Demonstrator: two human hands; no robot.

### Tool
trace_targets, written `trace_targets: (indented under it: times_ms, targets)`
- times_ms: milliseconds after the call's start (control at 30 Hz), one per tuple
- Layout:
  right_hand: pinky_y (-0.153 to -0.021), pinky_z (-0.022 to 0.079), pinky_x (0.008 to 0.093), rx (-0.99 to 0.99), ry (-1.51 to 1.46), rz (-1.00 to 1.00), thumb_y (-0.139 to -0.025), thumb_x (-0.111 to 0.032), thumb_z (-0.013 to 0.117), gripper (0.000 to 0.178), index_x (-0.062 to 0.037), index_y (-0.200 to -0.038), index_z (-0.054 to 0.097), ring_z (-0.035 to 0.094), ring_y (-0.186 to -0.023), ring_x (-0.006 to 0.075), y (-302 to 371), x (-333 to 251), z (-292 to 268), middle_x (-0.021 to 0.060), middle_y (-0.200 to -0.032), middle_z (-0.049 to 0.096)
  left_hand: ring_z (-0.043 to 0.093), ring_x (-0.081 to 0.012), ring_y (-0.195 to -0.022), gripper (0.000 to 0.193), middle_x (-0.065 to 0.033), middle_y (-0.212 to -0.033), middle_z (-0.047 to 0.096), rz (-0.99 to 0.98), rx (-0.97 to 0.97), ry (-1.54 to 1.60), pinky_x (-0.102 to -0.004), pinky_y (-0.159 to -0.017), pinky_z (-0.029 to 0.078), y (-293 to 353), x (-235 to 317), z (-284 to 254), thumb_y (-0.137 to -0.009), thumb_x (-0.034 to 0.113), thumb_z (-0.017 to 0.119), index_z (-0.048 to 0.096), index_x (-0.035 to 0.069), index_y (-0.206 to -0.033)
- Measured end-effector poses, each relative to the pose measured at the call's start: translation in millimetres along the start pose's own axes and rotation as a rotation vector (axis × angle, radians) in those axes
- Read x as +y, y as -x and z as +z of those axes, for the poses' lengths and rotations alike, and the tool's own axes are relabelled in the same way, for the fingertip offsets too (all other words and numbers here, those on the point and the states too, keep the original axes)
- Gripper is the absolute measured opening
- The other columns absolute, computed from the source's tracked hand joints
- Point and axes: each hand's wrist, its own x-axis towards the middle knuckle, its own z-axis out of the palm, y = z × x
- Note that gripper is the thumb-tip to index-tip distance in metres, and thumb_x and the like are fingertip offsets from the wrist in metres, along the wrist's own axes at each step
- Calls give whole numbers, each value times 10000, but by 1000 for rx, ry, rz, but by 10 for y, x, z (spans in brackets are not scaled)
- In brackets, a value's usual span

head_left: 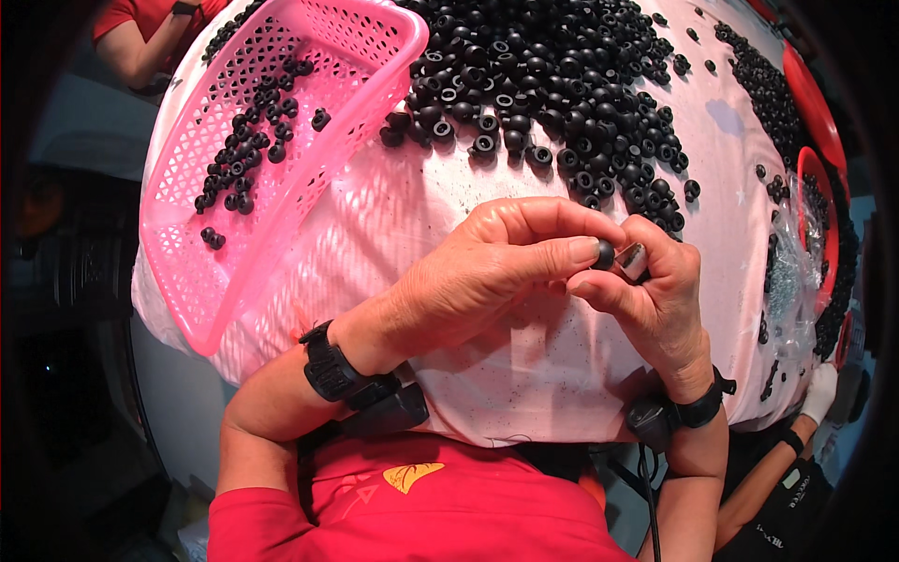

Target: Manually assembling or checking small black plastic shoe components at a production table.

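Observation:
My left hand [482,267] is closed, pinching a small round black rubber cap [605,254] between thumb and forefinger. Just to its right, my right hand [665,286] curls its fingers round a small flat metal piece [635,262] with a shiny face; its exact kind I cannot make out. Both hands meet above the pale cloth-covered table [524,375], close to the cap. Beyond them spreads a large heap of similar black caps [562,84], several showing ring-shaped open ends.
A pink perforated plastic basket [281,197] lies at the left with black caps [248,150] inside. Red trays [813,103], a clear plastic bag [794,272] and more caps line the right side. Other people's arms show at far left [140,47] and lower right [763,487].

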Motion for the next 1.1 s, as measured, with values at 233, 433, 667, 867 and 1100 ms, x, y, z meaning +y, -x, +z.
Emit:
trace_targets:
  times_ms: [233,433,667,867,1100]
  targets:
    - [-454,433,232,-7,-59,43,-707,-396,796,425,-32,-725,577,553,-513,66,7,-12,28,34,-548,565,571,-24,-769,305,18,-858,609,30,27,-123,-182,-660,478,-9,15,-15,-932,183,581,567,16,-1187]
    - [-444,398,200,87,-6,-119,-698,-214,833,313,-35,-854,630,512,-503,30,22,-18,-14,22,-619,601,579,-24,-743,297,8,-872,618,17,80,-161,-176,-629,473,9,53,9,-936,183,574,567,16,-1182]
    - [-452,320,155,127,-199,-77,-710,-26,799,244,-38,-917,670,437,-520,-13,28,-87,1,-10,-710,631,604,-70,-788,246,-26,-909,632,64,79,-61,-196,-656,486,-20,-21,-16,-914,171,609,587,26,-1111]
    - [-516,390,153,39,-480,125,-793,-59,740,102,-5,-850,674,515,-582,9,-4,-119,-74,4,-722,649,573,-67,-845,220,-29,-950,629,107,70,-151,-207,-742,475,-35,-20,-28,-902,153,624,605,6,-1065]
    - [-639,491,203,-50,-724,243,-865,-62,651,81,16,-877,632,611,-697,81,-41,-161,-96,29,-763,648,541,-53,-782,227,-40,-953,633,39,43,-104,-185,-697,442,-30,-5,0,-899,167,628,617,12,-1065]
